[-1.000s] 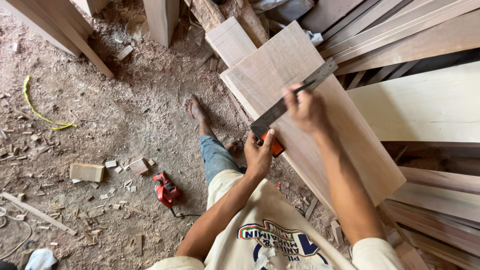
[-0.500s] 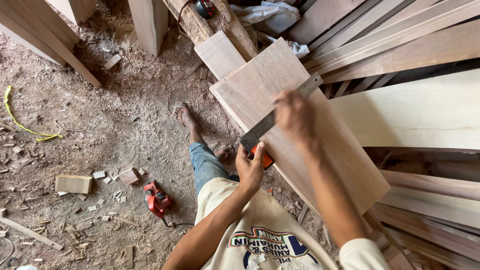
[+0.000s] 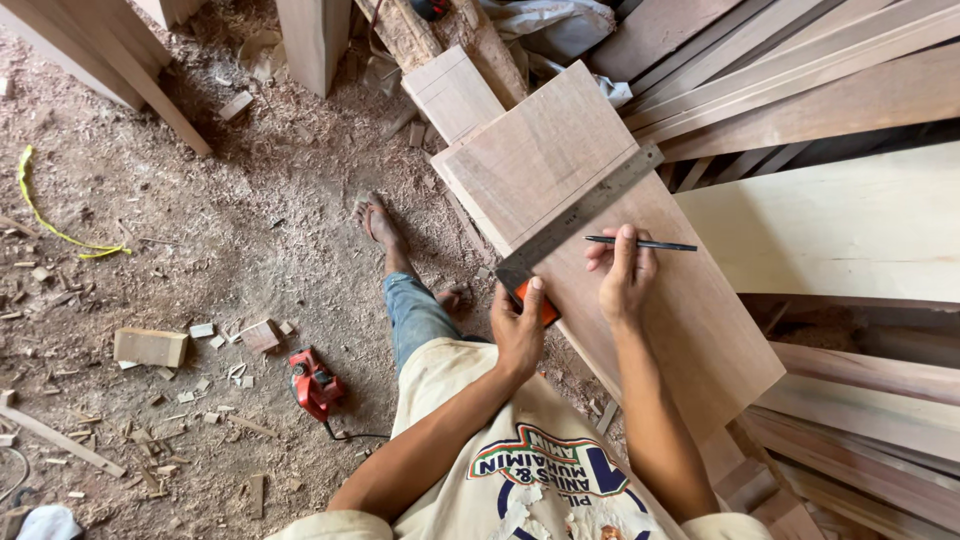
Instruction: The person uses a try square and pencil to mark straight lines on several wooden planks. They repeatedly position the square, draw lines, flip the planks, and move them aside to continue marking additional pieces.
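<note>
A wide brown wooden board (image 3: 560, 160) lies slanted across my lap side, with a pencil line drawn near its far edge. On it rests a try square, its steel blade (image 3: 585, 205) running diagonally across the board. My left hand (image 3: 520, 325) grips the square's orange stock at the board's near edge. Just below the blade, my right hand (image 3: 622, 270) rests on the board holding a dark pencil (image 3: 650, 243), which lies almost flat and points right.
A red power tool (image 3: 315, 385) with its cord lies on the sawdust floor at left, near a wood offcut (image 3: 150, 347) and chips. My bare foot (image 3: 380, 225) stands beside the board. Stacked planks (image 3: 830, 225) fill the right side; a yellow cord (image 3: 60, 230) lies far left.
My right hand has come off the blade's upper part and moved down below it, with the pencil now turned sideways. The left hand stays on the stock.
</note>
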